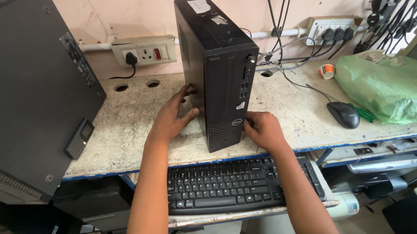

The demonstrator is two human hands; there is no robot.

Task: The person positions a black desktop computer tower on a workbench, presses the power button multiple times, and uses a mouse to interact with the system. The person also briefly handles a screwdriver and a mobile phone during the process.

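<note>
Head view, nearest: a black full-size keyboard (233, 184) on a pull-out shelf under the table edge, at 6 o'clock from the tower.
Left hand (173, 117): flat against the tower's left side wall, fingers spread, thumb toward the front corner; an open palm pressing, not a closed grip.
Right hand (263, 129): at the lower right front corner of the tower, fingers curled around the edge, closed on it.
Slim black upright desktop computer tower (219, 65): stands on end near the middle of the worn, pale stone-like table (121, 133), front panel facing the camera.
Tower's look: glossy black top with pale stickers, matte front with ports, a round button near the top, a vented grille low down.
Handling judgement: a tall, narrow case tips easily; keeping both hands low and opposed, with even pressure, should hold it steady.
At 3 o'clock: black mouse (343, 114), green plastic bag (392, 87).
At 9 o'clock: large black case (20, 86).
At 12 o'clock: wall sockets (144, 51), hanging cables.
</note>
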